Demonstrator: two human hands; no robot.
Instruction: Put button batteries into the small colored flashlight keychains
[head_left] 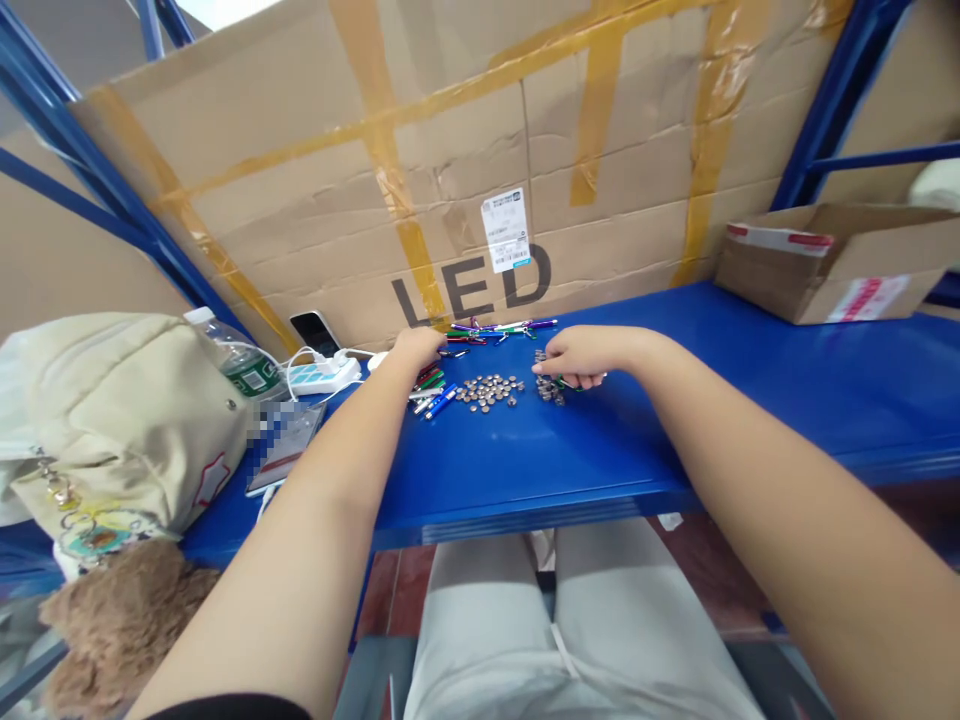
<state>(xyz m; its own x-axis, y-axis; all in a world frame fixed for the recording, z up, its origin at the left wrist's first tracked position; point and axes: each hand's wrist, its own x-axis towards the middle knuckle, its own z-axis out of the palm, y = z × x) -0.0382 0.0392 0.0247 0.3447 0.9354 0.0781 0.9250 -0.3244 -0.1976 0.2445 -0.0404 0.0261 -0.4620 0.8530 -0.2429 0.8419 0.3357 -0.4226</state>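
Note:
My left hand [421, 346] is at the far side of the blue table, fingers bent down beside a small dark tube [454, 353]; its fingertips are partly hidden, and I cannot make out what they grip. Below it lie several slim coloured metal tubes, among them a blue tube [441, 402]. A loose spread of small round silvery discs [491, 392] lies between my hands. My right hand [581, 355] is curled over a second heap of silvery pieces [550, 390], with a slim green tube [571, 386] showing under its fingers.
More coloured tubes [502, 328] lie along the cardboard sheet [600, 230] at the back. To the left are a power strip [326, 375], phone [315, 333], water bottle [251, 365], tablet-like device [289, 445] and cream bag [135, 410]. An open carton [847, 265] stands right.

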